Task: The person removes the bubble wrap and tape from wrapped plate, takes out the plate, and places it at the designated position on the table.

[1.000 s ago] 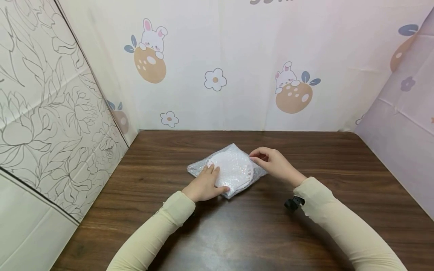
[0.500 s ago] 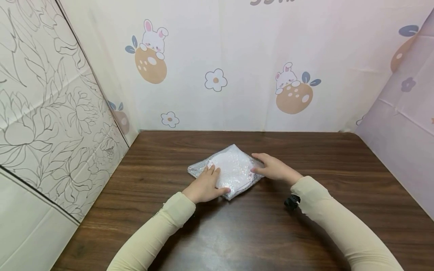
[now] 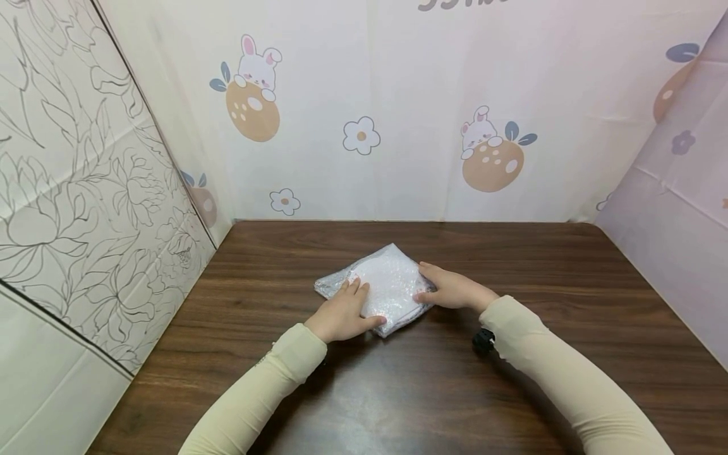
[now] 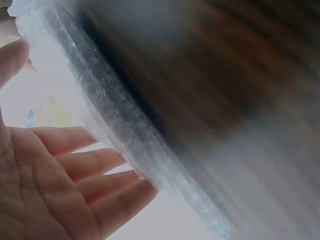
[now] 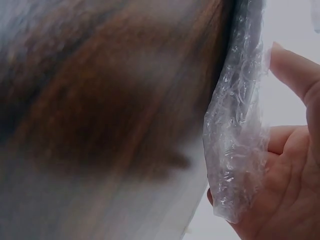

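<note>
A round white plate in bubble wrap point(image 3: 389, 281) lies on the dark wooden table, with small patterned marks showing near its rim. My left hand point(image 3: 343, 311) rests on its near left part, fingers straight and spread, thumb near the front corner. From the left wrist view, that palm point(image 4: 42, 185) faces the wrapped plate's edge point(image 4: 112, 105). My right hand point(image 3: 455, 287) holds the right edge, thumb on the upper face. In the right wrist view, the bubble wrap point(image 5: 235, 150) sits between thumb and fingers of that hand point(image 5: 290, 160); the fingers are partly hidden behind it.
The wooden table point(image 3: 273, 253) runs back to a white wall cloth point(image 3: 409, 76) printed with rabbits and flowers. A panel with line-drawn flowers point(image 3: 85, 183) stands along the left. A black strap point(image 3: 483, 341) hangs under the right cuff.
My right hand has come down and inward from above the right corner of the wrapped plate to its right edge. My left hand has stayed in place.
</note>
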Available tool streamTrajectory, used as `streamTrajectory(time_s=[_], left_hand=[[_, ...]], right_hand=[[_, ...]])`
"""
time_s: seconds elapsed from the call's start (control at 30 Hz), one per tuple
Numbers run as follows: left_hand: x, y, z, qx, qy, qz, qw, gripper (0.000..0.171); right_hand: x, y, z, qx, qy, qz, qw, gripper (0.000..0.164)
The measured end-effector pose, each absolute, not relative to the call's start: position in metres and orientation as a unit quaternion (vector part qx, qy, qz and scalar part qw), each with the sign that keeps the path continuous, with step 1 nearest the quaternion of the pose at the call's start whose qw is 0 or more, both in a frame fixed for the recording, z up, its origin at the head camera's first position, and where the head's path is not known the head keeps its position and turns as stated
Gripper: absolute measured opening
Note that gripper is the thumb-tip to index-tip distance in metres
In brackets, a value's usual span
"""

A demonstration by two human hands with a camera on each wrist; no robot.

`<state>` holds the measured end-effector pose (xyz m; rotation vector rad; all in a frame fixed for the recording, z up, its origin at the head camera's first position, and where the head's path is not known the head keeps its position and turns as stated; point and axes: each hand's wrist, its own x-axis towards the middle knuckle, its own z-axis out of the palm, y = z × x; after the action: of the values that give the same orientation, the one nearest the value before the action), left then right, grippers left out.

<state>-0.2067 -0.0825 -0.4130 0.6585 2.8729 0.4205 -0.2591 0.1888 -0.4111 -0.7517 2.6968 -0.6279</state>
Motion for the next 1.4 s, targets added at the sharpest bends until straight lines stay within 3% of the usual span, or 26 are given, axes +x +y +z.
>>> streamTrajectory(time_s=[0.57, 0.83, 1.1, 1.4], left_hand=[[-0.216, -0.100, -0.403, 0.250, 0.956, 0.152, -0.021, 0.069], [-0.225, -0.106, -0.403, 0.265, 0.938, 0.193, -0.113, 0.040], [-0.237, -0.115, -0.408, 0.229, 0.939, 0.226, -0.126, 0.024], [-0.246, -0.119, -0.405, 0.225, 0.923, 0.259, -0.175, 0.012]], right_hand=[[-0.261, 0.184, -0.411, -0.255, 0.939, -0.189, 0.132, 0.084], [-0.261, 0.184, -0.411, -0.256, 0.939, -0.191, 0.129, 0.084], [-0.262, 0.183, -0.411, -0.259, 0.938, -0.191, 0.129, 0.084], [-0.263, 0.182, -0.411, -0.263, 0.937, -0.190, 0.131, 0.084]])
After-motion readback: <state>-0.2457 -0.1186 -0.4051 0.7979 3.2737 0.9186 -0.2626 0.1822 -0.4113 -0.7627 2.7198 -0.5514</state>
